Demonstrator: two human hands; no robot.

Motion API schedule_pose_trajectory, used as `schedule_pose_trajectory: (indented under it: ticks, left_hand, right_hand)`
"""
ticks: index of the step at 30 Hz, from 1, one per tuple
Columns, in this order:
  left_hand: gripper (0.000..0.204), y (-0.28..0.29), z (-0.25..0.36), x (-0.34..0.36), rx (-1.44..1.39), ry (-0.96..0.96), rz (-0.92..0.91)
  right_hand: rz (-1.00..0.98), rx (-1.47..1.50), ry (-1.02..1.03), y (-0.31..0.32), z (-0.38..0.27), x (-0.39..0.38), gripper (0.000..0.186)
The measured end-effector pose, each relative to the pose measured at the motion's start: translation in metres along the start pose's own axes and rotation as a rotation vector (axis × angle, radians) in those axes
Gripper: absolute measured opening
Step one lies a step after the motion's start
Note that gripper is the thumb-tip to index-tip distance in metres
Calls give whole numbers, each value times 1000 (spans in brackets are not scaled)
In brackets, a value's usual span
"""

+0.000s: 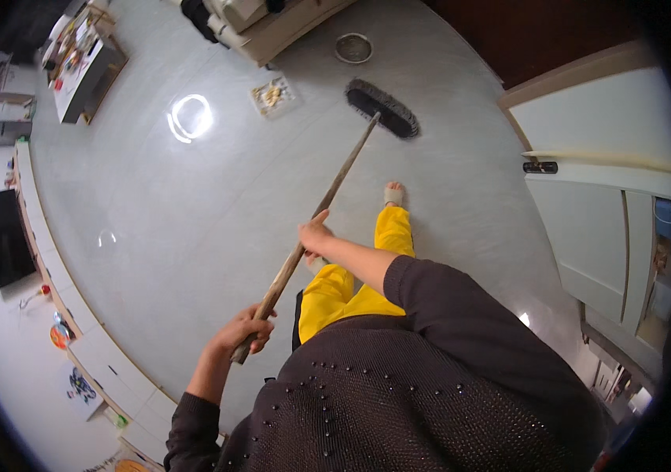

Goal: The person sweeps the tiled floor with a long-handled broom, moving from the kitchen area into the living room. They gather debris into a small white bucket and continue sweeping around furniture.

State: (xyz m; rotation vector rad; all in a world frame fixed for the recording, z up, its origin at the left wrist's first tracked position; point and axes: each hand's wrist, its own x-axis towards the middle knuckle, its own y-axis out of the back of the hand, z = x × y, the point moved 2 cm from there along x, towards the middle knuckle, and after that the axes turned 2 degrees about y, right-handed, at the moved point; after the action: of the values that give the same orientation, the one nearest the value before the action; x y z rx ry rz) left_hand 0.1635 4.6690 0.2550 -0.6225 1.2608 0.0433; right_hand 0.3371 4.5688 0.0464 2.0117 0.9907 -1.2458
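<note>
A mop [349, 163] with a long wooden handle and a dark, grey-fringed flat head slants across the view. Its head rests on the pale floor ahead of me, a little right of the middle. My left hand [245, 330] is closed round the handle near its top end, close to my body. Farther along, my right hand [317, 234] grips the same handle, its thumb lying along the wood. Below the handle show my yellow trousers [394, 232] and a foot in a light slipper [393, 194].
A clear tray of small yellowish items [275, 97] lies left of the mop head. Beyond the head sits a round metal basin [353, 49], near a beige sofa [272, 35]. A white table [88, 75] stands far left; low white cabinets [115, 366] line the left wall; a pale cabinet [579, 236] stands right.
</note>
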Motion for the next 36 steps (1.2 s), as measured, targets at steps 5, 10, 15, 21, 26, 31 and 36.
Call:
schedule_pose_trajectory:
  ticks: [5,10,15,21,26,31,36]
  left_hand:
    - [32,59,-94,-118,-122,24,110]
    - [33,83,-140,-193,-168,37,190]
    - [34,62,-152,-220,-191,3,210]
    - [38,29,-150,-220,-142,-46,161]
    - [34,-3,-120,-160,-62,-78,67]
    - [34,-26,-97,-109,-141,-132,-52]
    - [33,-31,-78,-92,-35,-176,-29]
  right_hand:
    - [-230,-87,-75,-165,6,-56,87]
    - [-627,46,121,-259,17,-74,94]
    - [-348,115,245,-231,1,-162,99]
    - [-243,183,326,-187,4,-192,99]
    - [-53,202,341,-112,22,-165,98]
    - [29,136,332,-39,24,-149,97]
    - [32,181,370,-19,15,-133,97]
